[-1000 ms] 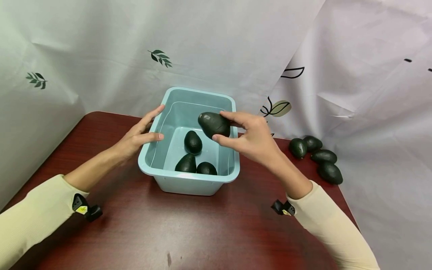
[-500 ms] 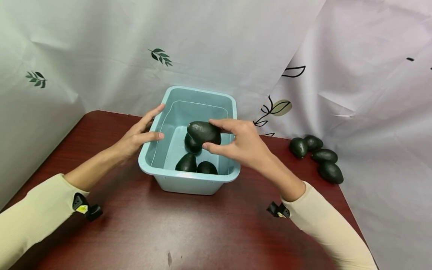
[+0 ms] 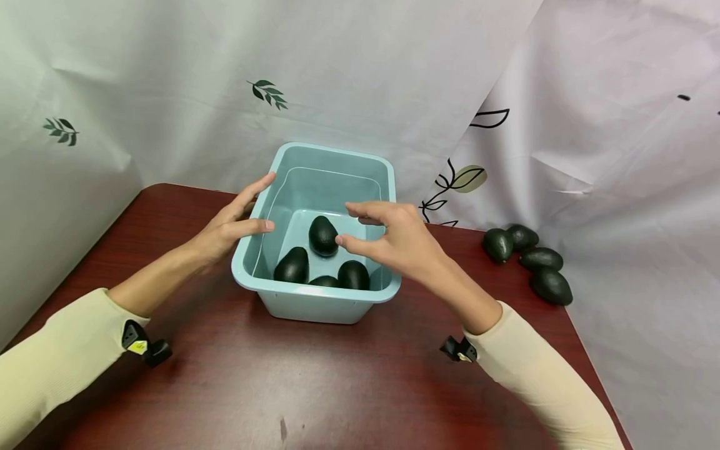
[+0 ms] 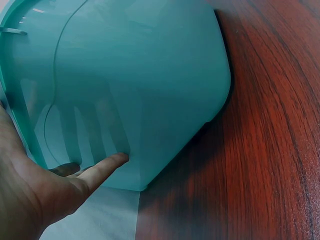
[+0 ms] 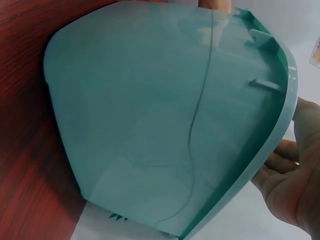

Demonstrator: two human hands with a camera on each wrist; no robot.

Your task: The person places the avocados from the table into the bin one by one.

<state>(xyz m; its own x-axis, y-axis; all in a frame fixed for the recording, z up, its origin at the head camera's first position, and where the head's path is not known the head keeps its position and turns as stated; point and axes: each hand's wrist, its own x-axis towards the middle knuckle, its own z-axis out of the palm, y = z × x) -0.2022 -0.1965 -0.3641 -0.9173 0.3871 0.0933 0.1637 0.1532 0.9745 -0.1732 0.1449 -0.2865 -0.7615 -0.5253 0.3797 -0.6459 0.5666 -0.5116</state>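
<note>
A light blue plastic basin [image 3: 315, 305] stands on the table with several dark green avocados inside, among them one avocado [image 3: 323, 236] in the middle. Along its near wall are a left avocado [image 3: 292, 265], a right one [image 3: 354, 275] and another [image 3: 324, 281] mostly hidden by the rim. My left hand [image 3: 225, 225] holds the basin's left side; the thumb reaches over the rim, and fingers [image 4: 107, 167] lie on the outer wall. Above the basin's right half, my right hand [image 3: 394, 240] has thumb and fingers spread apart, holding nothing.
More avocados [image 3: 542, 259] lie in a cluster at the table's right edge. The dark red wooden table [image 3: 337, 387] extends in front of the basin. Pale fabric [image 3: 337, 75] with leaf prints hangs close behind.
My right hand has moved left and lower over the basin and let go of an avocado, which now lies among the others. The avocados near the front wall have shifted. My left hand stays put.
</note>
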